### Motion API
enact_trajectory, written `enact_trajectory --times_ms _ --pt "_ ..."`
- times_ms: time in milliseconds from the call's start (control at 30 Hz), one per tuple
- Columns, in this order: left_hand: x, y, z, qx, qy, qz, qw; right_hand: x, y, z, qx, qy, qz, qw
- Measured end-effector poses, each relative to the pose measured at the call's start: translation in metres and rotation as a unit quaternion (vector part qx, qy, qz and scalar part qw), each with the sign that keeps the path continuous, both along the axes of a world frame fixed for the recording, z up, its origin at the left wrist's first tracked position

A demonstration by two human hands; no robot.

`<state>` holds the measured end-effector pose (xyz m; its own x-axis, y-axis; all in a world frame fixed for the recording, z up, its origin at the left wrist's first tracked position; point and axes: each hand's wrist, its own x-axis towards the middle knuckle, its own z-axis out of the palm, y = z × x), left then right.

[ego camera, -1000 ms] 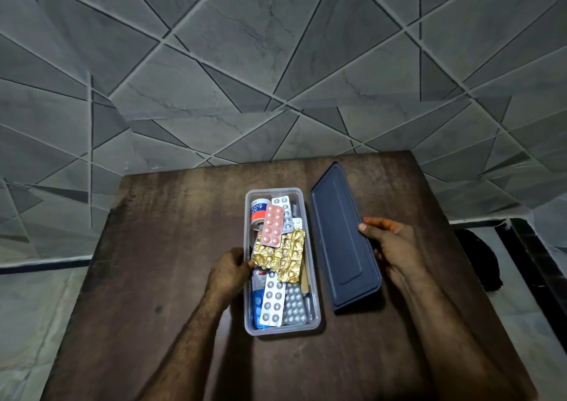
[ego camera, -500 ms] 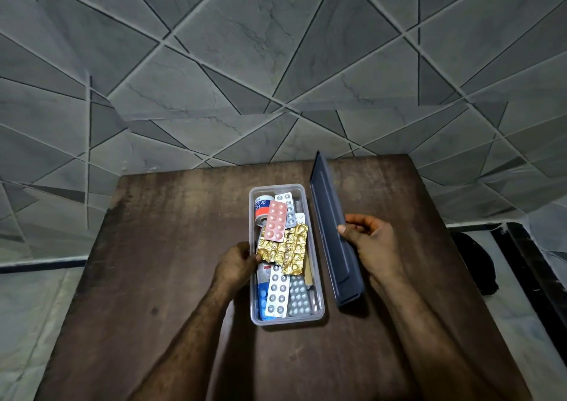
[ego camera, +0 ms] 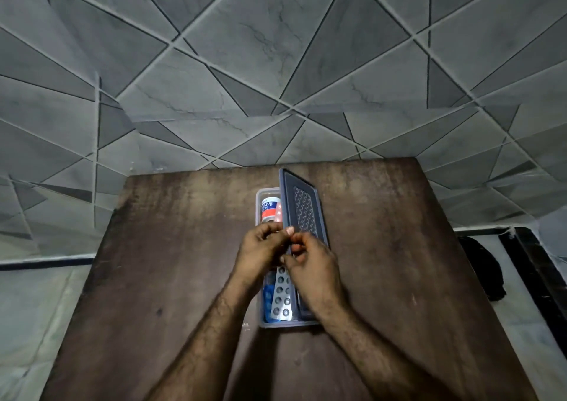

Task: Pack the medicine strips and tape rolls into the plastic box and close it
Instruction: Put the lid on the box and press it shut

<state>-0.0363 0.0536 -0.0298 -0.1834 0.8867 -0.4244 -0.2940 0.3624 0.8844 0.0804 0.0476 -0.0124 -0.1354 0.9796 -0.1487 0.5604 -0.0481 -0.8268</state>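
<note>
Two hands are tilting a dark lid (ego camera: pixel 303 210) over a clear plastic box (ego camera: pixel 267 321) sitting mid-tabletop (ego camera: pixel 171 247). The left hand (ego camera: pixel 260 252) and right hand (ego camera: pixel 313 270) are both pinching the lid's left edge, its right side resting along the box's right rim. Inside, a tape roll (ego camera: pixel 269 208) is lying at the far end and a pill strip (ego camera: pixel 281 293) at the near end. Pressing evenly along both long edges should be seating the lid without trapping strips.
</note>
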Motion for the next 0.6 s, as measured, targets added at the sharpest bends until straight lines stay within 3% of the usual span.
enact_trajectory --times_ms 100,200,333,433,600 --pt "-0.009 -0.003 -0.01 -0.039 0.041 0.048 0.997 0.006 0.005 -0.003 -0.027 0.02 0.031 0.999" --pt "-0.015 -0.006 -0.017 -0.052 0.051 0.061 0.995 0.023 0.019 -0.011 -0.004 0.004 -0.025 1.0" --pt "-0.028 -0.014 -0.026 -0.07 0.058 0.077 0.993 0.049 0.037 -0.031 -0.067 -0.154 -0.032 0.985" --pt "-0.038 -0.016 -0.034 -0.094 0.082 0.076 0.989 0.058 0.038 -0.04 -0.139 -0.117 -0.009 0.983" --pt "-0.049 -0.017 -0.051 -0.127 0.167 0.056 0.976 0.054 0.033 -0.046 -0.145 -0.084 -0.025 0.985"
